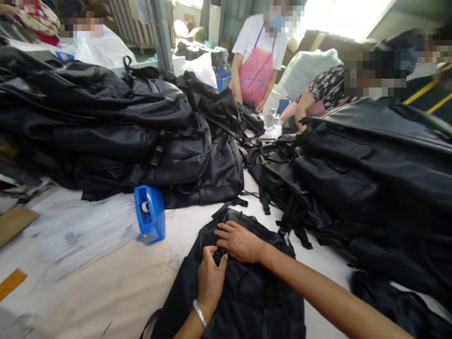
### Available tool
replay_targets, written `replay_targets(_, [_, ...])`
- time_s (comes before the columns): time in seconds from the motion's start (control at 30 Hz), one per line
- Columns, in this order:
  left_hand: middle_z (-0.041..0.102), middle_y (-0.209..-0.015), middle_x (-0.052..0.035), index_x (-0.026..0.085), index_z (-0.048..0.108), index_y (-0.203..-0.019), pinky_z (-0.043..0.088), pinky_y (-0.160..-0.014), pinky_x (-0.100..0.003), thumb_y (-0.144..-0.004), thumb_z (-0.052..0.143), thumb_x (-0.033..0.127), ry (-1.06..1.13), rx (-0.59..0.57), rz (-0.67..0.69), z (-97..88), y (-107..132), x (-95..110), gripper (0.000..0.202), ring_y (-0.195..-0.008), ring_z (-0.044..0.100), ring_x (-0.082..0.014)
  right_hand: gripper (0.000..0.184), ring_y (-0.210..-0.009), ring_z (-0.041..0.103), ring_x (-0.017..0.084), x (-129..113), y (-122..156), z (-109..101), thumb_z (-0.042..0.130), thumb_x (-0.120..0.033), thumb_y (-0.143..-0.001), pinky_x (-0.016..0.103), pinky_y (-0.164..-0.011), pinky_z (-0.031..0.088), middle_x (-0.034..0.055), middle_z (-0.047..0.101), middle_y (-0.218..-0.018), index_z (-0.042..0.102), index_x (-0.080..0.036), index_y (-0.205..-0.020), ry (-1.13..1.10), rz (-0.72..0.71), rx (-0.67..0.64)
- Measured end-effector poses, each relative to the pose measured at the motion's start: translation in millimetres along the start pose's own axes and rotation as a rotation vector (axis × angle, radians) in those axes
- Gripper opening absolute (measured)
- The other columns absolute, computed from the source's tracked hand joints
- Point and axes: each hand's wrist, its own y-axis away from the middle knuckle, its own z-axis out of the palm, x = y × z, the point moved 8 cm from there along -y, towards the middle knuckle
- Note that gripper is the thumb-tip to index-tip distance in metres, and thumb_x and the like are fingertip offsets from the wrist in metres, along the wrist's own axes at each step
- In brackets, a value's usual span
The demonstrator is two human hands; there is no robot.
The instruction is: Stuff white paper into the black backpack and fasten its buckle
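Note:
A black backpack (243, 292) lies flat on the white table (116, 282) right in front of me. My left hand (211, 278), with a silver bracelet on the wrist, pinches the fabric near the top of the bag, fingers closed. My right hand (240, 241) rests on the bag just above it, fingers curled and pressing down on the fabric by the zipper. The two hands touch at the fingertips.
A blue tape dispenser (150, 214) stands left of the bag. Tall piles of black backpacks lie at the left (106, 127) and right (374, 179). Clear plastic bags (77, 230) lie at the left. Several people work at the far side, one in a pink apron (256, 70).

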Motion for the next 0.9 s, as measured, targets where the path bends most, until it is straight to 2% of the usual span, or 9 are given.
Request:
replay_targets(0.1, [0.064,-0.095,-0.0051,0.024,0.049,-0.102,0.040,-0.076,-0.036,-0.083,0.056,0.040,-0.166,-0.030,0.057,-4.3,-1,8,0.025,-0.087,0.060,-0.0269,0.034,-0.129,0.038,0.027,4,-4,-2,0.059,-0.026,-0.078,0.045,-0.106,0.032,0.0093,0.055,-0.129,0.062,-0.019,-0.111,-0.010,-0.073,-0.045])
replay_targets(0.17, [0.063,-0.097,-0.0036,0.024,0.049,-0.103,0.041,-0.078,-0.037,-0.087,0.051,0.038,-0.214,-0.041,0.095,-6.0,0,10,0.022,-0.088,0.059,-0.0252,0.034,-0.129,0.038,0.028,6,-3,-4,0.058,-0.030,-0.080,0.045,-0.104,0.034,0.0087,0.054,-0.130,0.062,-0.019,-0.111,-0.015,-0.110,-0.074])
replay_targets(0.3, [0.060,-0.107,-0.0029,0.025,0.049,-0.107,0.041,-0.088,-0.037,-0.089,0.050,0.038,-0.161,-0.095,0.133,-2.7,1,5,0.023,-0.099,0.056,-0.0220,0.035,-0.129,0.037,0.027,11,-1,-1,0.058,-0.029,-0.080,0.045,-0.103,0.031,0.0058,0.054,-0.131,0.060,-0.019,-0.113,-0.037,-0.157,-0.123])
replay_targets(0.43, [0.060,-0.105,-0.0025,0.025,0.050,-0.109,0.042,-0.087,-0.036,-0.088,0.052,0.040,-0.091,-0.118,0.104,-1.5,0,-3,0.026,-0.097,0.056,-0.0206,0.033,-0.119,0.045,0.025,11,-3,9,0.056,-0.033,-0.083,0.042,-0.102,0.030,0.0059,0.060,-0.120,0.061,-0.018,-0.112,-0.111,-0.228,-0.136])
replay_targets(0.67, [0.062,-0.101,-0.0042,0.024,0.051,-0.108,0.044,-0.082,-0.037,-0.085,0.054,0.039,-0.146,-0.055,0.039,-3.5,1,-7,0.028,-0.091,0.058,-0.0225,0.029,-0.100,0.051,0.021,14,-10,20,0.059,-0.033,-0.082,0.037,-0.094,0.036,0.0057,0.064,-0.103,0.062,-0.015,-0.105,-0.194,-0.245,-0.108])
replay_targets(0.9, [0.061,-0.099,-0.0040,0.023,0.048,-0.106,0.045,-0.081,-0.038,-0.084,0.056,0.041,-0.225,-0.003,0.009,-4.3,-1,-9,0.029,-0.092,0.058,-0.0229,0.028,-0.098,0.051,0.019,19,-13,23,0.056,-0.032,-0.083,0.035,-0.091,0.038,0.0054,0.062,-0.101,0.061,-0.016,-0.106,-0.267,-0.286,-0.143])
